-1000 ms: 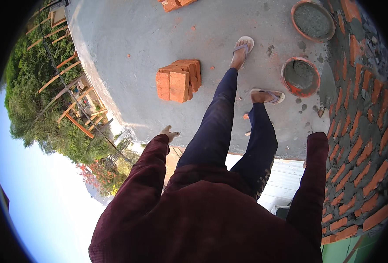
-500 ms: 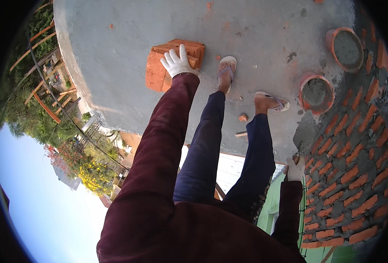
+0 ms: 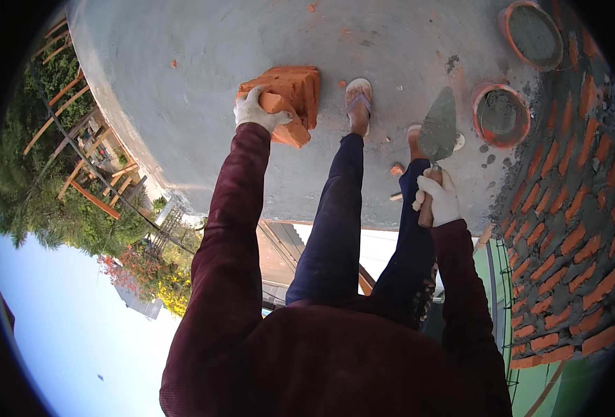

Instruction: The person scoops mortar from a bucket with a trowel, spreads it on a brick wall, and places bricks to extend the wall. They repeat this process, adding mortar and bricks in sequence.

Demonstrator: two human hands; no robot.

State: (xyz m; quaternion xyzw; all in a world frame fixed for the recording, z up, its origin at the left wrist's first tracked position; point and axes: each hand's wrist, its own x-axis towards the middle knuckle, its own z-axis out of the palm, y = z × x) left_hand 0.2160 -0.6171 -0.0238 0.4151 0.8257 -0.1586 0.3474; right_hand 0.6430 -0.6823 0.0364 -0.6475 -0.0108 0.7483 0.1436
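Observation:
My left hand (image 3: 255, 111), in a white glove, is closed round an orange brick (image 3: 277, 105) at the near left of a brick stack (image 3: 299, 87). The stack lies on the grey cement floor, left of my feet. My right hand (image 3: 441, 197), gloved too, grips the wooden handle of a trowel (image 3: 438, 128). The grey blade points away from me, above my right foot, and partly hides it. To the right of the blade stands a round orange tub (image 3: 502, 115) with grey mortar in it.
A second mortar tub (image 3: 532, 36) stands farther off at the right. Along the right side rises a brick wall (image 3: 564, 243) with grey mortar joints. A brick fragment (image 3: 397, 169) lies near my right foot. The cement floor (image 3: 182, 125) has a curved edge at the left, with trees beyond.
My left hand has gone from lying spread on the stack to gripping a brick at its near left. My right hand has swung in from the wall with the trowel.

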